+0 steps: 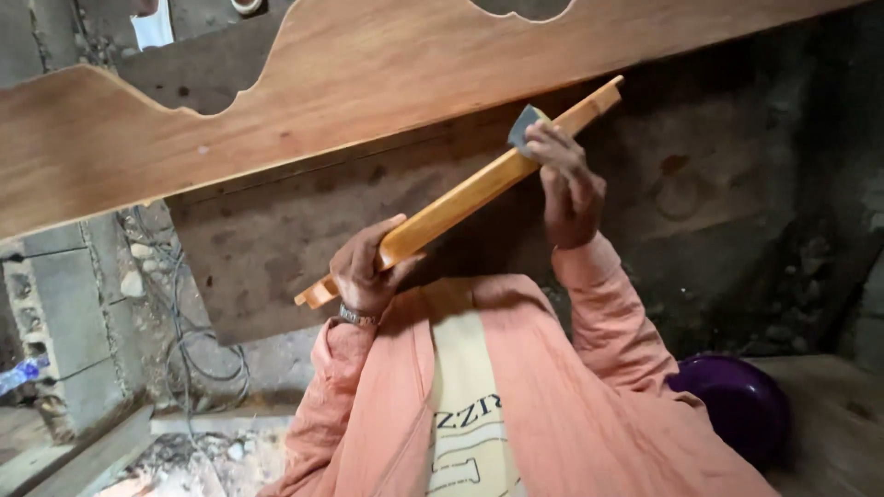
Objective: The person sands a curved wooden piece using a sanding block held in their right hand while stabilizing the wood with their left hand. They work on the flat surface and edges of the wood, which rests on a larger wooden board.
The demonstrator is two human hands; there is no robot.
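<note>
The head view looked down on the left hand (366,269), wrapped around the lower end of a long yellowish wooden strip (460,198) and closed on it, a wristband showing just below. The right hand (569,184) sat higher up the strip, fingers pinched on a small grey sanding block (526,124) that pressed against the strip's upper face near its far end. The strip ran slantwise, held in the air in front of the person's chest, its far tip close under the edge of a broad scalloped wooden board (350,83) that crossed the top of the view. By the look of it, smoothing was the step in hand, with the block working the upper stretch. A further stroke would call for a steady left grip and even pressure along the grain. Below hung the orange sleeves; a purple bowl (737,400) sat to the right, and grey cables (198,345) trailed over rubble at the left.
</note>
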